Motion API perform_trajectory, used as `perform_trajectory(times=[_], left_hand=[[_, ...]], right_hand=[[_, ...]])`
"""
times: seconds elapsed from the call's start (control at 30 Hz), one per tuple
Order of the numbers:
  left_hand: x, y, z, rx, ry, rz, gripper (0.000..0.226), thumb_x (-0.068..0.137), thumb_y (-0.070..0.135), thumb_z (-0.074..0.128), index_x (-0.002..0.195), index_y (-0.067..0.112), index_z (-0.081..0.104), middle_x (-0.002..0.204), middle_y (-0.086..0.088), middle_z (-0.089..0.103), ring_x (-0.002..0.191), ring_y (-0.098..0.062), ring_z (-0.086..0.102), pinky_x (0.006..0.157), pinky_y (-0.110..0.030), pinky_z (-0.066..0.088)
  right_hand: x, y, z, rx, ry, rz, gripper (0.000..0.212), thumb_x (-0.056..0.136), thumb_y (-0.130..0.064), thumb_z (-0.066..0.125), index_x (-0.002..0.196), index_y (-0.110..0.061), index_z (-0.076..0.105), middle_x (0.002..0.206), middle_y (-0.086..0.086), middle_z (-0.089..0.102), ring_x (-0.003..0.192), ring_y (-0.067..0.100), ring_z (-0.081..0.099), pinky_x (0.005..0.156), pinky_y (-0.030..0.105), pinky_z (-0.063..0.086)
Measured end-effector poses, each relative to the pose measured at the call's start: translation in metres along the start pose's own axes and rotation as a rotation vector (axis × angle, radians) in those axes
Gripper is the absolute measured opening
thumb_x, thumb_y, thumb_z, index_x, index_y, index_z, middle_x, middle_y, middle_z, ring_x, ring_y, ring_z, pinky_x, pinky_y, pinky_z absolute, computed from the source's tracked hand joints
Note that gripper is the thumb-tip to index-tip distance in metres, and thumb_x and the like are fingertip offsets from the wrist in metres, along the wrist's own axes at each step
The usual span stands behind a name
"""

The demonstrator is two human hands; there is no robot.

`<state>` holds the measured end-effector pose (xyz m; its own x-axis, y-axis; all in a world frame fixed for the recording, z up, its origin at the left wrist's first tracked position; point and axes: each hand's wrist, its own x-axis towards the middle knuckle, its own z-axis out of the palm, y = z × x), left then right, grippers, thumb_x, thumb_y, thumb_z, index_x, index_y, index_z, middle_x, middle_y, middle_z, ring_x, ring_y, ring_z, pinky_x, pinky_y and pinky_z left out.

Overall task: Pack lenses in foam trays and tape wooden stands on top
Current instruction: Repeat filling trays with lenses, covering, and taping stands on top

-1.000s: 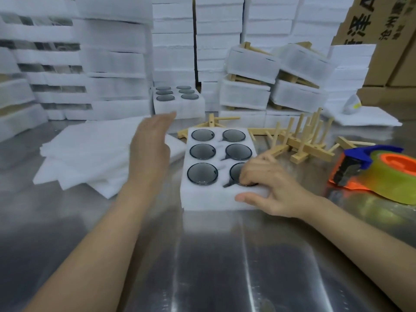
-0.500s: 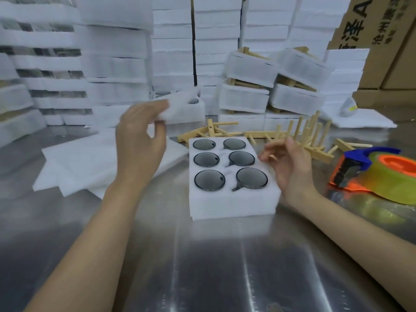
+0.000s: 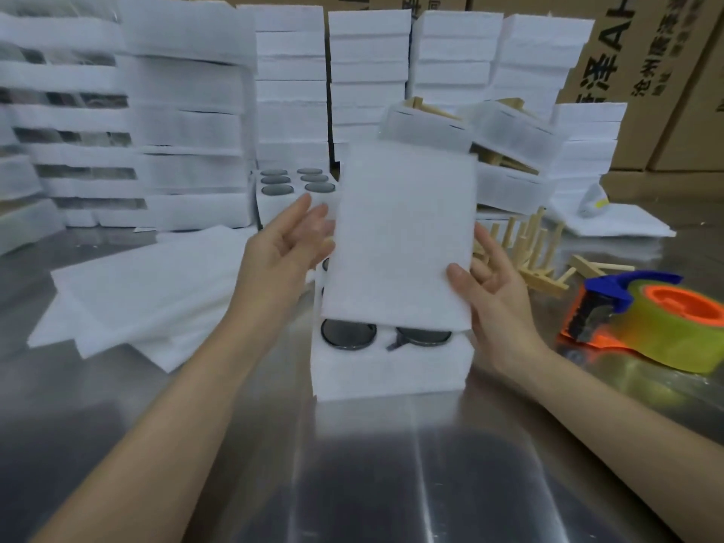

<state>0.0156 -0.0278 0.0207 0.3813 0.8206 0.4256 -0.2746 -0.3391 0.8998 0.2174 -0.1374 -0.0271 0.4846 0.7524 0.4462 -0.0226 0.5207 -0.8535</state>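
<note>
A white foam tray (image 3: 391, 370) sits on the steel table in front of me, with dark round lenses (image 3: 348, 334) in its pockets. Above it hangs a thin white foam sheet (image 3: 403, 237), tilted and hiding the tray's far pockets. My right hand (image 3: 493, 303) pinches the sheet's lower right corner, thumb on top. My left hand (image 3: 290, 244) is beside the sheet's left edge, palm up, fingers straight and touching it. Wooden stands (image 3: 536, 248) lie right of the tray.
A pile of foam sheets (image 3: 149, 284) lies to the left. A tape dispenser (image 3: 650, 319) with an orange core rests at the right. A second filled tray (image 3: 297, 186) stands behind. Stacks of foam trays (image 3: 290, 92) and cardboard boxes (image 3: 646, 72) line the back.
My left hand brought a foam sheet from the left pile over the tray. My right hand left the lens, rose and took the sheet's lower right corner.
</note>
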Motion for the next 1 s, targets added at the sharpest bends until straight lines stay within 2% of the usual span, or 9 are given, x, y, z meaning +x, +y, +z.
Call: perform_trajectory(times=[0.1, 0.2, 0.37, 0.53, 0.6, 0.7, 0.77, 0.87, 1.0], left_hand=[[0.002, -0.004, -0.005, 0.175, -0.021, -0.042, 0.052, 0.087, 0.021, 0.069, 0.135, 0.021, 0.051, 0.116, 0.017, 0.067, 0.099, 0.006, 0.064, 0.080, -0.008, 0.050], [0.003, -0.005, -0.011, 0.178, -0.068, -0.098, 0.030, 0.086, 0.018, 0.070, 0.115, 0.025, 0.065, 0.096, 0.020, 0.073, 0.083, 0.008, 0.065, 0.062, -0.007, 0.046], [0.005, -0.010, -0.015, 0.078, -0.066, -0.328, 0.014, 0.088, 0.021, 0.067, 0.083, 0.020, 0.079, 0.099, -0.003, 0.072, 0.084, -0.017, 0.060, 0.076, -0.028, 0.045], [0.002, -0.020, -0.010, 0.400, -0.041, -0.433, 0.020, 0.084, 0.029, 0.062, 0.095, 0.012, 0.067, 0.098, -0.003, 0.069, 0.073, -0.011, 0.061, 0.060, -0.023, 0.045], [-0.002, -0.019, -0.003, 0.455, -0.040, -0.495, 0.045, 0.072, 0.042, 0.058, 0.105, 0.011, 0.061, 0.107, -0.002, 0.062, 0.088, -0.016, 0.059, 0.072, -0.030, 0.045], [-0.003, -0.020, 0.004, 0.323, -0.030, -0.635, 0.055, 0.079, 0.036, 0.057, 0.128, 0.012, 0.051, 0.131, -0.011, 0.053, 0.114, -0.027, 0.054, 0.100, -0.040, 0.044], [-0.004, -0.022, 0.007, 0.191, -0.011, -0.671, 0.041, 0.089, 0.023, 0.053, 0.127, 0.009, 0.049, 0.129, -0.015, 0.055, 0.103, -0.025, 0.057, 0.091, -0.034, 0.047], [-0.007, -0.021, 0.010, 0.065, -0.036, -0.702, 0.030, 0.091, 0.014, 0.051, 0.120, 0.006, 0.050, 0.117, -0.014, 0.060, 0.089, -0.024, 0.061, 0.068, -0.029, 0.050], [-0.008, -0.016, 0.010, 0.018, -0.101, -0.692, 0.043, 0.088, 0.010, 0.054, 0.130, 0.007, 0.049, 0.120, -0.013, 0.065, 0.097, -0.025, 0.066, 0.070, -0.030, 0.054]], right_hand=[[0.000, -0.002, 0.002, -0.024, 0.003, -0.039, 0.054, 0.080, -0.011, 0.063, 0.125, -0.035, 0.047, 0.111, 0.003, 0.072, 0.106, 0.021, 0.067, 0.080, 0.033, 0.057], [0.000, -0.005, 0.003, -0.026, -0.008, -0.060, 0.052, 0.080, -0.012, 0.063, 0.124, -0.034, 0.047, 0.114, 0.003, 0.071, 0.108, 0.020, 0.066, 0.080, 0.031, 0.057], [0.002, 0.000, -0.003, -0.169, -0.029, 0.005, 0.044, 0.096, -0.037, 0.052, 0.138, -0.025, 0.048, 0.137, -0.005, 0.056, 0.124, 0.013, 0.054, 0.102, 0.038, 0.046], [0.004, 0.012, -0.007, -0.279, -0.121, 0.229, 0.034, 0.094, -0.034, 0.055, 0.124, -0.048, 0.050, 0.135, -0.022, 0.052, 0.123, -0.004, 0.049, 0.103, 0.023, 0.039], [0.003, 0.014, -0.007, -0.322, -0.120, 0.267, 0.028, 0.098, -0.029, 0.050, 0.122, -0.043, 0.056, 0.116, -0.030, 0.062, 0.106, -0.012, 0.057, 0.085, 0.009, 0.046], [0.002, 0.015, -0.005, -0.290, -0.116, 0.317, 0.023, 0.097, -0.035, 0.049, 0.117, -0.037, 0.060, 0.111, -0.020, 0.067, 0.106, 0.001, 0.063, 0.083, 0.019, 0.051], [0.001, 0.013, -0.005, -0.271, -0.134, 0.352, 0.023, 0.095, -0.033, 0.052, 0.116, -0.037, 0.059, 0.121, -0.010, 0.063, 0.109, 0.008, 0.063, 0.090, 0.026, 0.050], [0.001, 0.010, -0.007, -0.190, -0.145, 0.396, 0.036, 0.096, -0.020, 0.050, 0.129, -0.032, 0.053, 0.123, -0.008, 0.062, 0.102, 0.007, 0.066, 0.077, 0.018, 0.054], [0.000, 0.007, -0.009, -0.181, -0.203, 0.418, 0.047, 0.097, -0.015, 0.042, 0.142, -0.027, 0.040, 0.130, -0.008, 0.057, 0.108, 0.009, 0.063, 0.074, 0.016, 0.052]])
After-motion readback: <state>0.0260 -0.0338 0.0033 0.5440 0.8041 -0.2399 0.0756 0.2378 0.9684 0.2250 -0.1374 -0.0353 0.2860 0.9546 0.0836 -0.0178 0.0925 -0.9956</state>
